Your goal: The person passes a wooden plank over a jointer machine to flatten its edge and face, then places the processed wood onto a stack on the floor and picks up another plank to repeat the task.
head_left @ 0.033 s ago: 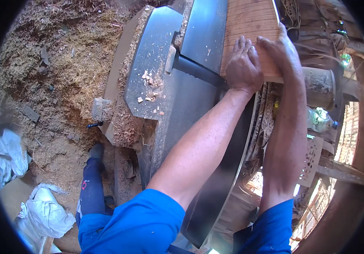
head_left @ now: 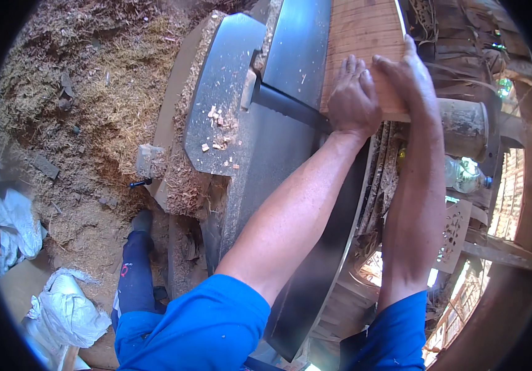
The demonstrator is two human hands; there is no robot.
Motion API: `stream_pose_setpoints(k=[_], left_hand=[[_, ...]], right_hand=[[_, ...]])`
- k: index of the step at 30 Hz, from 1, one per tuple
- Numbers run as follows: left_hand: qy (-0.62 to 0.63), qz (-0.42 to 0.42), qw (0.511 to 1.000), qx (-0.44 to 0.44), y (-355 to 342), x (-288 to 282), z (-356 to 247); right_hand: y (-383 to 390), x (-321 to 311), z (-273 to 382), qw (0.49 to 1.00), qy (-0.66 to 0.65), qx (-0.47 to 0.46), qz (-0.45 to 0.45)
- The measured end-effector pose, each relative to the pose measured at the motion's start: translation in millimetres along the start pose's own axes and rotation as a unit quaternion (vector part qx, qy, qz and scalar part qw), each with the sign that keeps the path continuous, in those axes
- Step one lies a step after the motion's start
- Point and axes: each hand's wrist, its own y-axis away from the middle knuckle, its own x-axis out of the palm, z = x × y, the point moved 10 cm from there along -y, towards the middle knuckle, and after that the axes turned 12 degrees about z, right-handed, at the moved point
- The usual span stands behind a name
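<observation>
- One wooden board (head_left: 365, 28), reddish-brown with fine grain lines, lies at the top of the view, on the far part of a grey metal machine table (head_left: 269, 145); its near end sits just beside the right end of a dark gap (head_left: 290, 108) crossing the table.
- Left hand (head_left: 355, 102): palm down on the board's upper face close to the near end, fingers nearly together and pointing away from the body; pressing flat, pinching nothing visible.
- Right hand (head_left: 407, 74): at the board's right edge, thumb laid over the upper face toward the left hand, one finger reaching along the edge. Cannot tell whether other fingers close underneath.
- Hands near each other, apart; both arms extended, blue sleeves (head_left: 216, 315) at the lower edge.
- Pale wood chips (head_left: 219, 142) scattered on the table's left portion.
- Shavings and sawdust (head_left: 108, 86) heaped over the ground, left.
- Whitish sacks (head_left: 71, 309) lie lower left; near them, one leg in dark trousers (head_left: 136, 269).
- Right of the right forearm: a dull cylinder (head_left: 467, 127) on its side, a clear plastic bottle (head_left: 463, 175) just below it in view.
</observation>
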Motion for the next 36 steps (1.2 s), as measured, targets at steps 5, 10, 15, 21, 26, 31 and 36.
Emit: stream_pose_setpoints(k=[5,10,15,21,26,31,36], left_hand=[[-0.11,-0.031,0.988,0.099,-14,-26,-2],[0.012,0.156,0.988,0.009,14,-14,-60],[0.115,0.248,0.962,-0.022,92,-100,-148],[0.246,0.227,0.924,-0.182,120,-176,-121],[0.331,0.268,0.856,-0.294,123,-99,-85],[0.357,0.281,0.719,-0.527,84,-67,11],[0.151,0.447,0.777,-0.418,207,31,-99]], right_hand=[[8,-9,53,0.999,-0.007,-0.043,-0.015],[2,-6,-5,0.999,-0.027,0.039,-0.01],[38,-28,3,0.994,-0.061,0.066,0.066],[196,-65,31,0.99,-0.072,0.052,0.112],[398,-144,-2,0.975,-0.076,0.055,0.2],[553,-152,-5,0.879,-0.38,0.132,0.255],[700,-115,42,0.981,-0.117,0.136,0.078]])
